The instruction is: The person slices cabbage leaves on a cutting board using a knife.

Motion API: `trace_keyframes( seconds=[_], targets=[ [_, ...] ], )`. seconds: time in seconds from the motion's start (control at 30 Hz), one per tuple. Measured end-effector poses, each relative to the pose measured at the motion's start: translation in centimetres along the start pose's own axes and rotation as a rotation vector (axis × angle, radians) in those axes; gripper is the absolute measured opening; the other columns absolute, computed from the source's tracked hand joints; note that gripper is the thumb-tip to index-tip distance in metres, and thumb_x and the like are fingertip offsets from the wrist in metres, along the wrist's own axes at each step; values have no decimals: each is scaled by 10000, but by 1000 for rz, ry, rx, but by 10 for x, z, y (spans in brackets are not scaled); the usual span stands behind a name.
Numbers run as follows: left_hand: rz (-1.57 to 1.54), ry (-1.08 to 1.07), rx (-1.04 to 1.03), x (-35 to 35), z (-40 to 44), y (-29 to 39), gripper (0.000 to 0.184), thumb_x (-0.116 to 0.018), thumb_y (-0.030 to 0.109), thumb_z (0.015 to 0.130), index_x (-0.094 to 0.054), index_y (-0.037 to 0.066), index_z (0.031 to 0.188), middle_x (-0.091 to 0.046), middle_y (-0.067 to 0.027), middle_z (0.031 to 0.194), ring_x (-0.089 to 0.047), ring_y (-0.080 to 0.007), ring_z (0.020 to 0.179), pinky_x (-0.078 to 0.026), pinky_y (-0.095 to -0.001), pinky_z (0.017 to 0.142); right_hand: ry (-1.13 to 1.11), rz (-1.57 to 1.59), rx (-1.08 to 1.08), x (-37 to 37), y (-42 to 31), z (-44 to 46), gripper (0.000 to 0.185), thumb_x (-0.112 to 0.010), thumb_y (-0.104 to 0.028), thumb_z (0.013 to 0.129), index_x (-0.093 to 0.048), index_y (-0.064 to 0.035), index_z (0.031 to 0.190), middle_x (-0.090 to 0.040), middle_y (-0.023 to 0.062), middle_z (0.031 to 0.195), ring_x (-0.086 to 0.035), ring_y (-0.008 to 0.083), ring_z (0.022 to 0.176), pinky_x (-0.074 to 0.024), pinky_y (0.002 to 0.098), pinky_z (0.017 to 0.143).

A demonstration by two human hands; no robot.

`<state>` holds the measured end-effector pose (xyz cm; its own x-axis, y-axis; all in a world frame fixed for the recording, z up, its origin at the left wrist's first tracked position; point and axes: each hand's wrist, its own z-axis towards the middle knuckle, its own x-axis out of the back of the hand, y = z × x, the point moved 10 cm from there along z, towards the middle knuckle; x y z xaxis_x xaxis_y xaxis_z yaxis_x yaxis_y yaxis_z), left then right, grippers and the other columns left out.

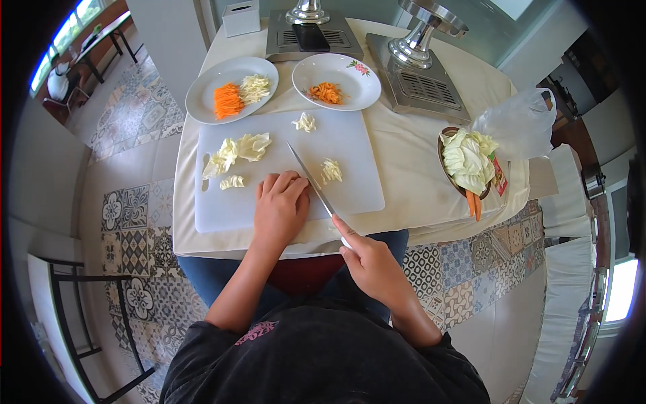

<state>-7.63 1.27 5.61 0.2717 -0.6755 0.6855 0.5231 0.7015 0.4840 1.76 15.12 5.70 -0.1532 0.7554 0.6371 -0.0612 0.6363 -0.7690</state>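
Note:
My right hand is closed round the white handle of a kitchen knife. Its long blade points up and left over the white cutting board, alongside the fingertips of my left hand. That left hand presses down on the board with its fingers curled together; whatever lies under them is hidden. Shredded cabbage lies just right of the blade, and another small heap of cut cabbage is near the board's far edge. Cabbage leaf pieces and a small cut strip lie on the left.
Behind the board stand an oval plate with carrot and cabbage shreds and a flowered plate with carrot bits. Right: a bowl with cabbage, carrots and a plastic bag. Metal stands and a phone are farther back.

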Motion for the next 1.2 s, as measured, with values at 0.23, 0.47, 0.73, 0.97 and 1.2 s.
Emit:
trace_keyframes(
  seconds=[0.23,0.47,0.73,0.97,1.2],
  targets=[
    [28,-9,-23,0,1,5,155,-669,79,845,-698,112,993,-663,-11,1058,-598,-258,998,-447,-409,905,13,28,-16,11,7,-6,566,-562,-87,956,-451,-139,1509,-638,229,837,-621,402,774,-477,472,728],
    [25,6,-57,0,1,6,161,-692,84,840,-707,131,993,-677,14,1054,-606,-237,984,-446,-399,902,59,86,-2,11,9,-3,566,-568,-77,957,-443,-120,1507,-632,246,850,-616,415,778,-472,469,728],
    [43,-8,-65,1,2,10,144,-699,95,841,-713,133,980,-682,20,1047,-607,-229,970,-445,-390,892,56,108,37,9,-4,-2,548,-568,-58,976,-433,-78,1507,-594,210,812,-483,206,661,-463,282,712],
    [59,19,-58,0,1,7,122,-704,112,855,-712,136,974,-681,19,1055,-605,-225,963,-443,-388,885,74,101,41,2,-2,-1,553,-561,-58,978,-423,-88,1512,-528,213,738,-434,230,611,-445,273,668],
    [21,-7,-38,-2,1,5,184,-710,92,828,-704,118,1011,-682,5,1068,-603,-256,1004,-438,-408,907,45,110,-31,1,-3,4,557,-560,-60,977,-421,-99,1515,-430,174,647,-377,208,577,-413,269,623]
  ],
)
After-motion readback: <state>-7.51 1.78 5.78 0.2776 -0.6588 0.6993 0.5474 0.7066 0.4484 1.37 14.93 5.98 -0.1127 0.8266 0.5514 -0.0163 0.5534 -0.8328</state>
